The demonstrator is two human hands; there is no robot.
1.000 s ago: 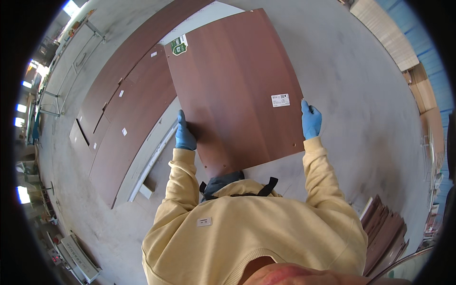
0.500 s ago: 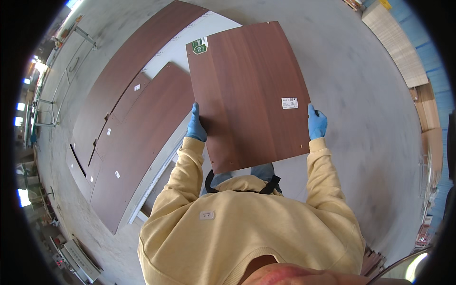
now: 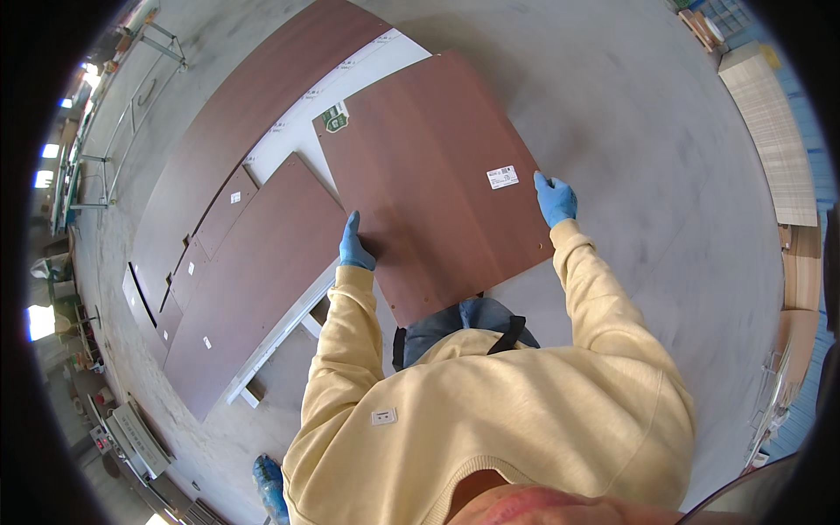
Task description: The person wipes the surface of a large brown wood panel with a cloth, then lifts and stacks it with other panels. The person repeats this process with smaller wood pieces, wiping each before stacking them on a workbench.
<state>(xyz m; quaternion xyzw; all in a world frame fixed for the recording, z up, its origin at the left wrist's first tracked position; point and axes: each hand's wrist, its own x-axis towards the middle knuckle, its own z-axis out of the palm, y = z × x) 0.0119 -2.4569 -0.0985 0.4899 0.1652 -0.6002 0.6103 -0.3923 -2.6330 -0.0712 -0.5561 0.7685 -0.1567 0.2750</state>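
A reddish-brown wood-grain panel (image 3: 429,192) is held up in front of me by its two side edges. It carries a white label near its right edge and a green-and-white sticker at its far left corner. My left hand (image 3: 357,243), in a blue glove, grips the left edge, thumb on top and the other fingers hidden underneath. On the right edge my right hand (image 3: 556,199), gloved alike, is closed around the board. Left of the held panel lies a stack of similar brown panels (image 3: 271,249), with a white sheet (image 3: 302,129) showing among them.
Under the stack shows a pale support frame (image 3: 280,337). A metal rack (image 3: 131,131) stands at the far left, and a machine-like unit (image 3: 140,442) at the lower left. Light wood boards (image 3: 770,131) lean along the right side above the grey concrete floor (image 3: 647,289).
The held panel has moved left and turned counterclockwise, now overlapping more of the white sheet. Both hands keep their grip, and my body has turned toward the stack.
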